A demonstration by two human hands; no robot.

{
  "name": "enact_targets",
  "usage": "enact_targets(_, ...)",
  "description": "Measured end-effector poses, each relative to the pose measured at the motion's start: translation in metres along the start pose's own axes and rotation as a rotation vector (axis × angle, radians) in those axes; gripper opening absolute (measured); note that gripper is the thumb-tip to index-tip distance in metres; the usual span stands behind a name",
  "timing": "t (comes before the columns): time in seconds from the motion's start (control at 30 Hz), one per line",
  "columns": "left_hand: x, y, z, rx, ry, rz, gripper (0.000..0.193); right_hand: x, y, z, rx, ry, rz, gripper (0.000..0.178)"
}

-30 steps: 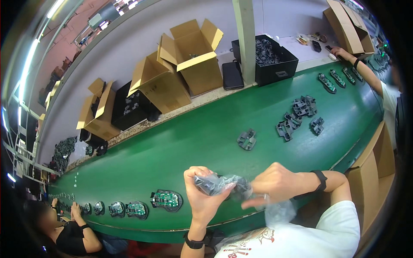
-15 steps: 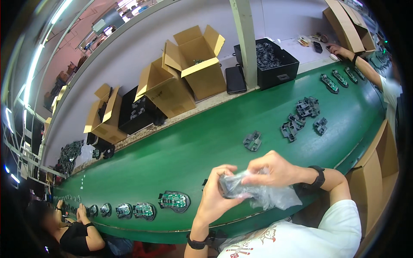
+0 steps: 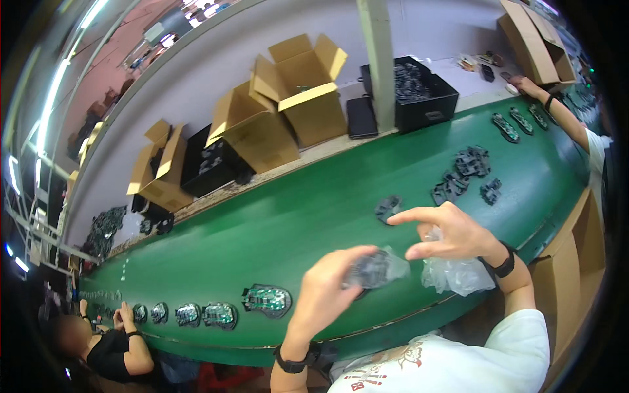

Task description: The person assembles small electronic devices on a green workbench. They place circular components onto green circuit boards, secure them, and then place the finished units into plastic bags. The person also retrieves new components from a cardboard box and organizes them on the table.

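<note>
My left hand (image 3: 325, 288) is closed round a dark grey plastic part (image 3: 371, 270), blurred by motion, with clear film about its right end. To its right, my right hand (image 3: 452, 234) has thumb and index finger spread apart. A crumpled clear plastic bag (image 3: 458, 275) hangs beneath that hand, seemingly held by its curled other fingers, which are partly hidden. The index fingertip comes close to a loose grey plastic part (image 3: 388, 208) on the green belt (image 3: 314, 226); I cannot tell whether they touch.
More grey parts (image 3: 473, 162) lie in a cluster at right. Green circuit boards in dark shells (image 3: 267, 300) line the near left; others (image 3: 505, 127) lie far right. Cardboard boxes (image 3: 311, 118) and a black bin (image 3: 426, 108) stand behind the belt. Co-workers' hands (image 3: 123, 316) are at left and far right (image 3: 524, 85).
My hands have drawn apart. The right hand has moved up and right with the bag, its thumb and index finger opening, while the left keeps the grey part.
</note>
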State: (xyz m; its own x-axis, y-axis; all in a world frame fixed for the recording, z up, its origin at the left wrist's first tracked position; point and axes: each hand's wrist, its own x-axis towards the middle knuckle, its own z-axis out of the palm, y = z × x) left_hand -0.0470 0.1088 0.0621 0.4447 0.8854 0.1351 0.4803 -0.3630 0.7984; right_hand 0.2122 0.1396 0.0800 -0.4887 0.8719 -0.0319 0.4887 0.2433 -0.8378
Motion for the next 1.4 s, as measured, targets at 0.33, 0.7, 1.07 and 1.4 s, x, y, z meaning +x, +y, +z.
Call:
enact_targets(0.33,0.005,0.007,0.041,0.072,0.134,0.201,0.057,-0.011,0.06,0.031,-0.065,0.143,-0.045,0.026)
enact_targets(0.7,0.0,-0.014,0.048,0.21,0.359,0.219,0.019,-0.026,0.049,0.021,-0.138,0.227,0.026,0.018)
enact_targets(1.07,0.024,0.009,0.018,0.324,-0.103,0.202,0.039,-0.019,0.025,0.01,-0.33,0.369,-0.27,0.025)
enact_targets(1.4,0.061,0.015,0.032,0.391,0.483,0.287,0.022,-0.019,0.037,-0.035,-0.226,0.396,-0.174,0.023)
